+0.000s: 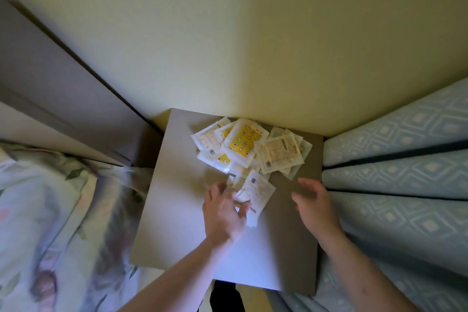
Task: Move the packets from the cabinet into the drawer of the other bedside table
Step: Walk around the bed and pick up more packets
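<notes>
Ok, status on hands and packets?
Left hand gripping a packet on the table top. Right hand open, empty. Pile by the wall. No drawer in view.

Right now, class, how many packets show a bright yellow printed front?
3. One large yellow packet tops the pile on the table; one peeks out at its left; one lies at the pile's lower left. Others may be hidden underneath.
</notes>
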The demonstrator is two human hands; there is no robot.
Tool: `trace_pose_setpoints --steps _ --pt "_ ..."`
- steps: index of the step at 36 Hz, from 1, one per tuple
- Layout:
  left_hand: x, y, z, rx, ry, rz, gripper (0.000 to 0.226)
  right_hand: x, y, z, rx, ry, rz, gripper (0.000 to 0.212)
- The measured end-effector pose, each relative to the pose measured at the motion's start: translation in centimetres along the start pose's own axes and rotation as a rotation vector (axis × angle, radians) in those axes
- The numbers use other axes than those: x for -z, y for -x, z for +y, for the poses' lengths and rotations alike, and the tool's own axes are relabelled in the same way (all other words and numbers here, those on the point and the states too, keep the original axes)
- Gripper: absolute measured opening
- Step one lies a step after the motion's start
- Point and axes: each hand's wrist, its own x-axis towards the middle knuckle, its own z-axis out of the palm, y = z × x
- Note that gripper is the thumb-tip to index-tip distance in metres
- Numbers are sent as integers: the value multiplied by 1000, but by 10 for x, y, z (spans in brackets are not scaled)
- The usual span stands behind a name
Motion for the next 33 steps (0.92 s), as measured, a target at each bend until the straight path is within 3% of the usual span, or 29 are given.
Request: trace_pose_setpoints --steps 5,9,14,16,19,22,24,29,33 --pt "-1 0 5 159 171 52 49 -7 -26 -34 85 33 28 38" --pt "11 2 6 339 286 -59 67 -21 -47 -54 56 74 85 50" --pt "18 8 -7 258 194 -140 60 -36 -59 -60 -41 165 79 88" --pt "20 10 -16 218 158 -181 51 -41 -58 -59 -72 126 99 82" --pt "26 11 -29 183 118 -191 33 -43 -53 -52 -112 12 127 57" --pt "33 11 -46 134 131 -173 43 -37 -45 -39 -126 -52 101 20" --pt "39 10 -57 105 142 -167 44 -32 -40 -28 -111 -69 81 8" --pt "56 6 -73 164 133 -203 28 -20 -39 -15 -187 -175 89 13" --pt "63 2 -77 197 102 -255 27 -20 -54 -28 -214 -241 62 43"
